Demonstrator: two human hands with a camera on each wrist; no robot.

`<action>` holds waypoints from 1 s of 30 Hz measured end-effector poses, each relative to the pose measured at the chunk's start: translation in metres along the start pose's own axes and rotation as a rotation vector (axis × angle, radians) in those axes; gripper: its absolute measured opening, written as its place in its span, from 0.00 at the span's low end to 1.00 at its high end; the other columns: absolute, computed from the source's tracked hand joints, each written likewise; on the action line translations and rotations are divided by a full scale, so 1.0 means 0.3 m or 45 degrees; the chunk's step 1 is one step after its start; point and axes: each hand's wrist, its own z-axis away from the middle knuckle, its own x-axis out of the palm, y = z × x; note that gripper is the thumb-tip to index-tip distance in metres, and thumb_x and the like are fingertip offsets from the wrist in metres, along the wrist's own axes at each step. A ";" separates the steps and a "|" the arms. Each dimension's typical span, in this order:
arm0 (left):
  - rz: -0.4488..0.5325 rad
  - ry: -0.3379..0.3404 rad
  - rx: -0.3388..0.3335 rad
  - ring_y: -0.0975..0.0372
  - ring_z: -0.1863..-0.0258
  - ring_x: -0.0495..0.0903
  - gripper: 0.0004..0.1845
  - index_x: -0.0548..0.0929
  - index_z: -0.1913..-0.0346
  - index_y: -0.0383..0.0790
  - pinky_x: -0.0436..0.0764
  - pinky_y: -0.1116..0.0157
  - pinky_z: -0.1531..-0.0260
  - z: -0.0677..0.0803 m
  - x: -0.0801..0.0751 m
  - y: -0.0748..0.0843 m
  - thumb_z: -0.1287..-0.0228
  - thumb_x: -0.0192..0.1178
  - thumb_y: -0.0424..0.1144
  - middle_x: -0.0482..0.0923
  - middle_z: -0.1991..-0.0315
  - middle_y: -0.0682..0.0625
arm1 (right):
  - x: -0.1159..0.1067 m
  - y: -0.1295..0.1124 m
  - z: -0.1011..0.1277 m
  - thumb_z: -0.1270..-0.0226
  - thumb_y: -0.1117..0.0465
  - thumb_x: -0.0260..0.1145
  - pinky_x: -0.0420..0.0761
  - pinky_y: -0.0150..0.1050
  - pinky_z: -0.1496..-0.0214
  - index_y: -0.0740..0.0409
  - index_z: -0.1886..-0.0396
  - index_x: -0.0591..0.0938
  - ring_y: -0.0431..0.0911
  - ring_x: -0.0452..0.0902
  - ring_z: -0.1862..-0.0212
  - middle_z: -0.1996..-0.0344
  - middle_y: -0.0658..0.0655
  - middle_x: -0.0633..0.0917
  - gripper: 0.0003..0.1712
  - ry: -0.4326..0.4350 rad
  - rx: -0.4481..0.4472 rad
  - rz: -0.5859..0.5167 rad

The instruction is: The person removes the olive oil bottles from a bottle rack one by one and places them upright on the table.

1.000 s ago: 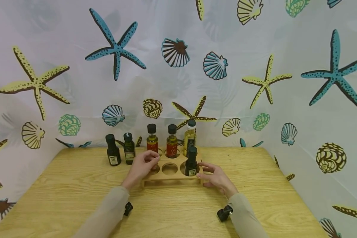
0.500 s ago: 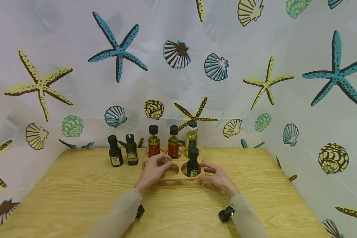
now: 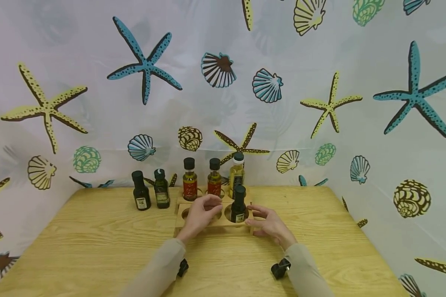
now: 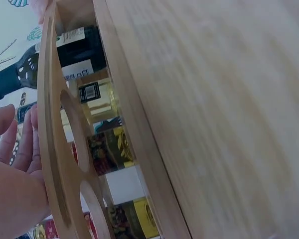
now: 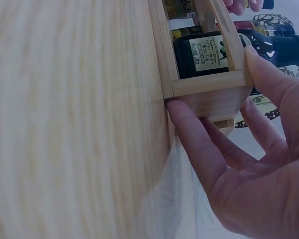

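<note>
A wooden rack (image 3: 223, 226) with round holes stands on the table. Its back row holds two red-labelled bottles (image 3: 190, 181) (image 3: 214, 179) and a pale oil bottle (image 3: 237, 175). A dark bottle (image 3: 238, 205) fills the front right hole and shows again as the dark bottle (image 5: 214, 52) in the right wrist view. My left hand (image 3: 201, 214) hovers over the front middle hole, fingers loosely bent, holding nothing. My right hand (image 3: 269, 222) touches the rack's right end, its straight fingers (image 5: 199, 139) against the end panel (image 5: 209, 92).
Two dark bottles (image 3: 141, 197) (image 3: 161, 189) stand on the wooden table (image 3: 96, 247) just left of the rack. A curtain printed with starfish and shells (image 3: 319, 103) closes in the table at the back and both sides.
My left hand has slid right along the rack's front row, from the left hole to the middle one. The right hand has stayed at the rack's right end.
</note>
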 end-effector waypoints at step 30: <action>0.067 -0.034 -0.061 0.51 0.44 0.80 0.23 0.78 0.40 0.44 0.78 0.51 0.42 -0.028 0.113 0.067 0.38 0.68 0.36 0.80 0.44 0.41 | -0.005 0.003 -0.004 0.41 0.54 0.74 0.85 0.50 0.51 0.47 0.31 0.74 0.64 0.64 0.30 0.29 0.67 0.65 0.37 -0.016 0.004 0.021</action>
